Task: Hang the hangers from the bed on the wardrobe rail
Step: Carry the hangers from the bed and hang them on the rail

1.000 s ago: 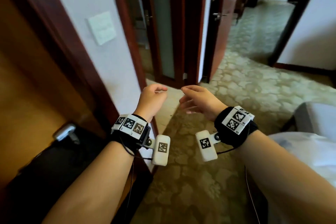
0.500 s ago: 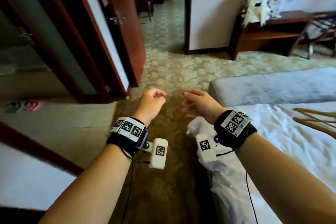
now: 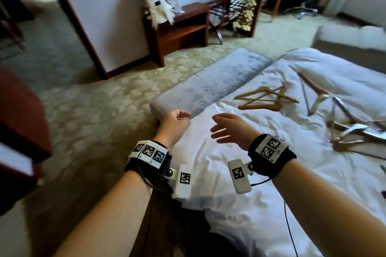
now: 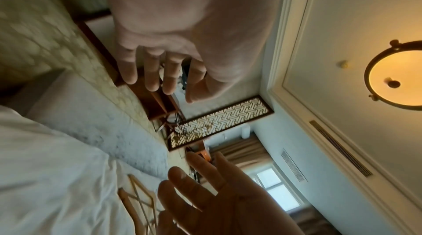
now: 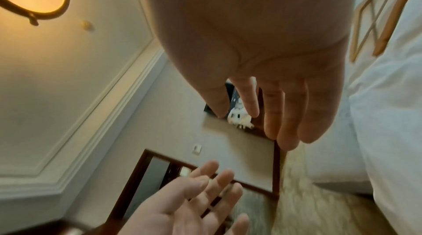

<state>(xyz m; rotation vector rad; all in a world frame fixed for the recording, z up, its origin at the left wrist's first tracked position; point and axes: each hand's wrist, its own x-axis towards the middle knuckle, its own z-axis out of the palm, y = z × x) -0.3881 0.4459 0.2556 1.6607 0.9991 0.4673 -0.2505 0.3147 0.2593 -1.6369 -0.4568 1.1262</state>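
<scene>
Both hands (image 3: 208,125) loose, holding nothing; blurred, perhaps five, hangers (image 3: 265,98) on bed (image 3: 261,204).

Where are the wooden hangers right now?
In the head view the wooden hangers lie scattered on the white bed, ahead and to the right of the empty right hand, beside the grey bench.

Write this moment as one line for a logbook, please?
stage: reaching toward bed | left hand: free, holds nothing | right hand: fingers spread, holds nothing | hangers: lying on bed, untouched | wardrobe rail: not in view
</scene>
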